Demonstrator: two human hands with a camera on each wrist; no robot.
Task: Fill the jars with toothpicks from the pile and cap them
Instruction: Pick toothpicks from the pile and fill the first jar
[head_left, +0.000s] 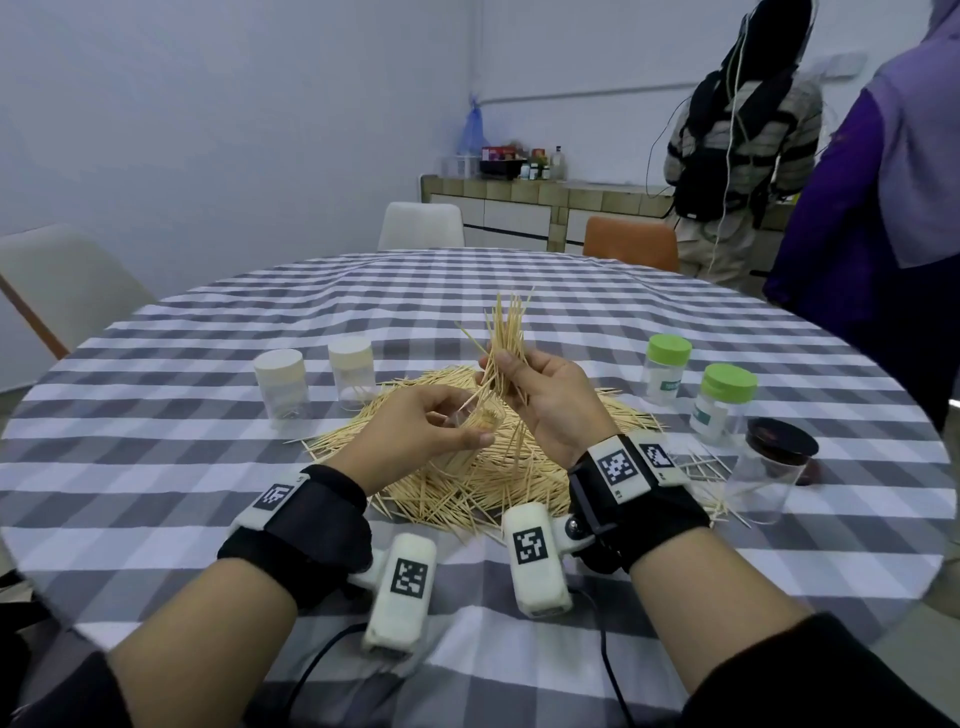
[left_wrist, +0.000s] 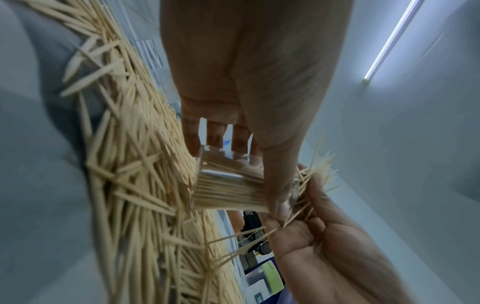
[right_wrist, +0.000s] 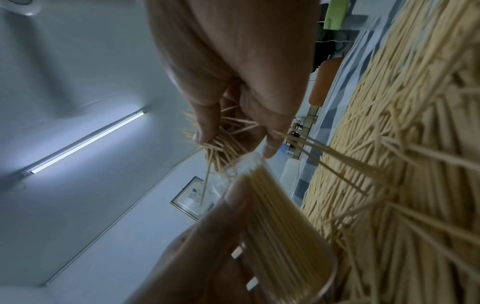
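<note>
Left hand (head_left: 415, 431) grips a clear plastic jar (left_wrist: 228, 181), tilted, half full of toothpicks, above the loose pile of pale wooden toothpicks (head_left: 467, 483) on the checked counter (head_left: 156, 467). Right hand (head_left: 545, 400) pinches a fanned toothpick bundle (head_left: 506, 332) at the jar mouth.

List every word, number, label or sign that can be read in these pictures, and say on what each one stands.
No text reads clearly.
Green label on the far green-capped jar: too small to read.
Green label on the near green-capped jar: blurred.
Black-and-white square codes on the wrist units: patterns, not words.
Framed picture on the wall: a drawing, any writing unreadable.
Bottles on the far counter: too small.
</note>
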